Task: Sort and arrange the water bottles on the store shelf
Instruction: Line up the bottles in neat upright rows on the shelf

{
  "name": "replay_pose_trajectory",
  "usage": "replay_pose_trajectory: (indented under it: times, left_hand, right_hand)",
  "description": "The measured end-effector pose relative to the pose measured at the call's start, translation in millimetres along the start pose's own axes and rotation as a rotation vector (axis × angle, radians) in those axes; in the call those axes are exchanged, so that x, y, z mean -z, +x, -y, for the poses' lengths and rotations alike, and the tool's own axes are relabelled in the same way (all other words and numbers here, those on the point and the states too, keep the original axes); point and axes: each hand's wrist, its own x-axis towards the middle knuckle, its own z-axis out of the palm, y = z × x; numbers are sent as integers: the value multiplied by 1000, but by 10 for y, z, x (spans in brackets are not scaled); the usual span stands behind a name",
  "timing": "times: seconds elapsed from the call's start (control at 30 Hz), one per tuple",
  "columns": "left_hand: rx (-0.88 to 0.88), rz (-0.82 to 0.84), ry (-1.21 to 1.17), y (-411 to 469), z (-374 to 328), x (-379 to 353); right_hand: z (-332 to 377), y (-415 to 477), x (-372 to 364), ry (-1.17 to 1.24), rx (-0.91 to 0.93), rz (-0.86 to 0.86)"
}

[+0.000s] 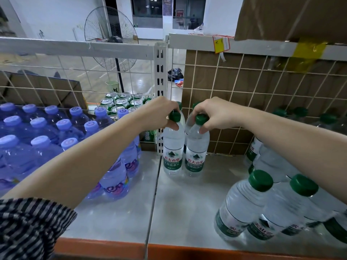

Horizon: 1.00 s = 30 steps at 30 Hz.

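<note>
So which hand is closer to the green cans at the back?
Left. The left hand pinches a bottle's green cap just right of the green cans. The right hand holds the neighbouring bottle's cap, farther right.

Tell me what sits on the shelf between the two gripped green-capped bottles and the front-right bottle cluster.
Nothing: only bare grey shelf board, head view.
</note>
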Motion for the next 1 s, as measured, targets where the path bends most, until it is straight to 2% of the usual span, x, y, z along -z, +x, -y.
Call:
replay_pose_trajectory:
  times: [0.17,0.3,0.43,0.53,0.57,0.63,0.7,0.73,0.77,0.83,0.9,1.0]
  left_hand:
    - [-17,-65,2,-27,3,-39]
    - [58,-21,25,-85,-77,-13]
    - [130,63,333,-110,-397,70]
    - [-7,-50,416,-206,-638,77]
    - [-84,-80,381,-254,-740,77]
    - [-182,-67,83,-345,-999,91]
    - [-238,54,-280,-432,-1308,115]
    - [-281,107,-369,-471,-1448,110]
    - [-327,138,-394,-496,-1548,81]
    - [-408,146,-299,-523,-1670,4]
    - [-428,106,-199,-527,-1710,-62]
    - [-412,60,-205,-563,-1649,-57]
  right_hand:
    - [-28,59,-41,27,-17,-38]
    - [-19,25,-71,-17,-25,-54]
    - [-4,-325,4,-56,-67,-34]
    - [-2,-834,209,-102,-104,-8]
    - [-4,-1033,282,-79,-120,19]
    - [-11,-1426,394,-27,-141,95]
    - [-16,-1767,436,-19,-156,190]
    - [-30,-1901,426,-32,-173,232]
    - [-51,-2008,395,-51,-189,265]
    - [-87,-2139,298,-52,-205,278]
    - [-113,-2174,212,-74,-170,219]
    - [-86,-2090,146,-128,-83,106]
